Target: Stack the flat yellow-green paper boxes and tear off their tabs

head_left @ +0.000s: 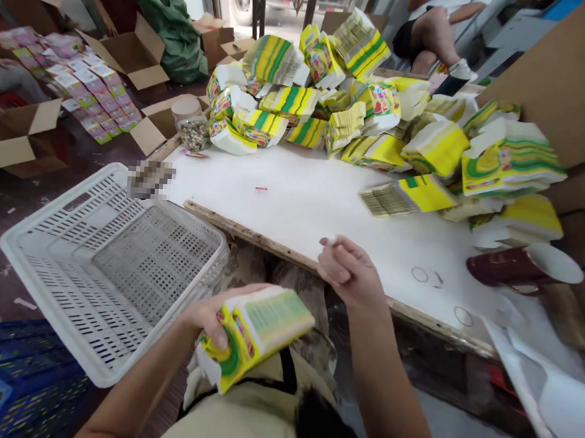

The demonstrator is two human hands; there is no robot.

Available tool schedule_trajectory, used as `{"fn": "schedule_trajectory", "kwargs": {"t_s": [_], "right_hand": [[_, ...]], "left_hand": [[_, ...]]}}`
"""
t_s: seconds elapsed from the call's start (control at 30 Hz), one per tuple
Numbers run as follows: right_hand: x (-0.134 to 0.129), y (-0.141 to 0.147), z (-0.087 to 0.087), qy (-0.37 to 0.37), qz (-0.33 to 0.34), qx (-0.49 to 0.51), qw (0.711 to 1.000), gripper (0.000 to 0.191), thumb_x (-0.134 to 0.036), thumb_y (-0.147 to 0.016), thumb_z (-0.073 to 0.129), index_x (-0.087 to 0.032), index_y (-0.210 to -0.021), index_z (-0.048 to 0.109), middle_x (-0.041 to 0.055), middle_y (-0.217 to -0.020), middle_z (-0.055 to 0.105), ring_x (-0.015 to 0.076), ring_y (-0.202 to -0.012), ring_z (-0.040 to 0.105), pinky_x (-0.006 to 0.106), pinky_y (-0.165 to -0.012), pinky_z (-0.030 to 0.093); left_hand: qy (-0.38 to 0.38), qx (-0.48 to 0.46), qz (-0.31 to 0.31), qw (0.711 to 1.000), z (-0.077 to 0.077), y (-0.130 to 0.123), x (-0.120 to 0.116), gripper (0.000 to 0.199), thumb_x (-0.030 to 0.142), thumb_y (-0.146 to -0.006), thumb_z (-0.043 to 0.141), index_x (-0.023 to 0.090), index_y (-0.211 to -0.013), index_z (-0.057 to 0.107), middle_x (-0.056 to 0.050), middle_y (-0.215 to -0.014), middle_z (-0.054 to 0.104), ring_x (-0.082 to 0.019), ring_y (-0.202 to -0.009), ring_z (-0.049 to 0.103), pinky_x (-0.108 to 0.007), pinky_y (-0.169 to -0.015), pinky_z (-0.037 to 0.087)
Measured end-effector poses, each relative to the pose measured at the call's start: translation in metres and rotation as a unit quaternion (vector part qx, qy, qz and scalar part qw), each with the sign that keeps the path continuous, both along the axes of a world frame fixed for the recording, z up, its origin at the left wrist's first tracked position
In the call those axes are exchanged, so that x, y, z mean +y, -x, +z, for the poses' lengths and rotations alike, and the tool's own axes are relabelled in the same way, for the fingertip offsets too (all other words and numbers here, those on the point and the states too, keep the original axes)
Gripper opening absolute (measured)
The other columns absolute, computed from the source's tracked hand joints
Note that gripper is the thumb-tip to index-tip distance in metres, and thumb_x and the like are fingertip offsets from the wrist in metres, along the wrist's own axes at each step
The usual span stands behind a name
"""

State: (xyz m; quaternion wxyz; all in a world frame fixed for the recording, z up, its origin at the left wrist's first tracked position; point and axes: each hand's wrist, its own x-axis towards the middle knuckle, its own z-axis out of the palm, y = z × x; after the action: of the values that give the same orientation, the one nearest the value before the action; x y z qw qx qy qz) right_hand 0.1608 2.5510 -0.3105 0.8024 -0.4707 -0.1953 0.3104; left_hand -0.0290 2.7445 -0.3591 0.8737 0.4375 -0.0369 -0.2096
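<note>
My left hand (210,313) grips a bundle of yellow, green and white packets (265,324) above my lap, the fingers around its left end. My right hand (344,266) is raised over the table's front edge, its fingers curled with thumb and fingertips pressed together; whatever it may hold is too small to make out. Beyond both hands, many similar bundles (300,103) lie heaped along the far side of the white table (294,192). One fanned bundle (407,195) lies nearer, in front of the heap.
A white basket (169,257) stands at the left, with blue crates (27,360) below it. A jar (193,129) sits at the table's left corner, a dark red mug (499,265) lies at the right. Rubber bands (419,274) are on the table. People sit beyond.
</note>
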Motion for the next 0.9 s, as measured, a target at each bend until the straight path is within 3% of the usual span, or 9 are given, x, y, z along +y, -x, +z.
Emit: {"fn": "schedule_trajectory", "kwargs": {"t_s": [0.07, 0.17, 0.23, 0.3, 0.47, 0.6, 0.73, 0.9], "right_hand": [[0.002, 0.004, -0.017, 0.022, 0.007, -0.007, 1.000, 0.021, -0.036, -0.076, 0.073, -0.020, -0.089, 0.069, -0.0085, -0.047, 0.035, 0.0069, -0.042, 0.026, 0.023, -0.040, 0.024], [0.003, 0.007, -0.040, 0.055, -0.041, -0.017, 0.997, 0.025, -0.037, -0.077, 0.073, -0.021, -0.095, 0.069, -0.0056, -0.054, 0.047, 0.0080, -0.048, 0.038, 0.023, -0.044, 0.033], [0.005, 0.010, -0.051, 0.077, -0.059, -0.028, 0.995, 0.030, -0.039, -0.076, 0.075, -0.022, -0.100, 0.068, -0.0034, -0.065, 0.056, 0.0087, -0.054, 0.046, 0.023, -0.049, 0.039], [0.010, 0.016, -0.060, 0.094, -0.049, -0.033, 0.994, 0.037, -0.042, -0.074, 0.076, -0.023, -0.105, 0.066, -0.0008, -0.078, 0.064, 0.0102, -0.063, 0.054, 0.024, -0.057, 0.046], [0.025, 0.036, -0.068, 0.091, -0.010, -0.050, 0.995, 0.040, -0.044, -0.075, 0.076, -0.025, -0.107, 0.063, 0.0046, -0.103, 0.069, 0.0163, -0.085, 0.062, 0.031, -0.074, 0.052], [0.025, 0.048, -0.052, 0.116, -0.086, -0.164, 0.976, 0.023, -0.035, -0.085, 0.068, -0.025, -0.105, 0.064, 0.0056, -0.104, 0.068, 0.0178, -0.090, 0.062, 0.033, -0.083, 0.050], [0.027, 0.064, -0.029, 0.123, -0.122, -0.342, 0.923, 0.015, -0.026, -0.089, 0.062, -0.025, -0.103, 0.064, 0.0061, -0.099, 0.064, 0.0200, -0.092, 0.060, 0.035, -0.082, 0.049], [0.050, 0.080, -0.020, 0.163, -0.128, -0.533, 0.820, 0.014, -0.024, -0.089, 0.061, -0.023, -0.103, 0.063, 0.0075, -0.099, 0.062, 0.0218, -0.094, 0.056, 0.038, -0.083, 0.048]], "left_hand": [[0.009, 0.052, 0.111, 0.992, -0.004, -0.003, 0.003, 0.079, 0.029, -0.047, 0.082, 0.012, -0.121, 0.063, -0.017, -0.117, 0.069, -0.044, -0.116, 0.059, -0.052, -0.095, 0.050], [0.023, 0.116, 0.285, 0.951, -0.005, -0.014, 0.007, 0.051, 0.032, -0.053, 0.076, 0.011, -0.099, 0.070, -0.014, -0.092, 0.075, -0.043, -0.107, 0.065, -0.052, -0.090, 0.054], [0.038, 0.125, 0.405, 0.905, -0.003, -0.026, 0.008, 0.043, 0.037, -0.059, 0.072, 0.016, -0.096, 0.070, -0.011, -0.091, 0.075, -0.039, -0.109, 0.066, -0.050, -0.093, 0.055], [0.056, 0.130, 0.480, 0.866, 0.000, -0.036, 0.008, 0.039, 0.045, -0.068, 0.068, 0.018, -0.096, 0.070, -0.009, -0.094, 0.076, -0.035, -0.114, 0.064, -0.048, -0.097, 0.054], [0.079, 0.130, 0.496, 0.855, 0.009, -0.045, 0.004, 0.041, 0.051, -0.076, 0.063, 0.018, -0.100, 0.070, -0.009, -0.096, 0.076, -0.035, -0.117, 0.062, -0.051, -0.096, 0.054], [0.076, 0.119, 0.550, 0.823, 0.013, -0.046, -0.002, 0.036, 0.044, -0.072, 0.069, 0.017, -0.096, 0.071, -0.009, -0.095, 0.076, -0.035, -0.112, 0.065, -0.047, -0.094, 0.056], [0.065, 0.084, 0.604, 0.790, 0.012, -0.049, -0.010, 0.032, 0.037, -0.069, 0.073, 0.017, -0.093, 0.069, -0.007, -0.094, 0.076, -0.028, -0.100, 0.070, -0.039, -0.090, 0.056], [-0.007, 0.033, 0.618, 0.786, 0.004, -0.049, -0.021, 0.050, 0.039, -0.066, 0.080, 0.019, -0.108, 0.062, -0.004, -0.093, 0.073, -0.021, -0.089, 0.070, -0.033, -0.084, 0.054]]}}
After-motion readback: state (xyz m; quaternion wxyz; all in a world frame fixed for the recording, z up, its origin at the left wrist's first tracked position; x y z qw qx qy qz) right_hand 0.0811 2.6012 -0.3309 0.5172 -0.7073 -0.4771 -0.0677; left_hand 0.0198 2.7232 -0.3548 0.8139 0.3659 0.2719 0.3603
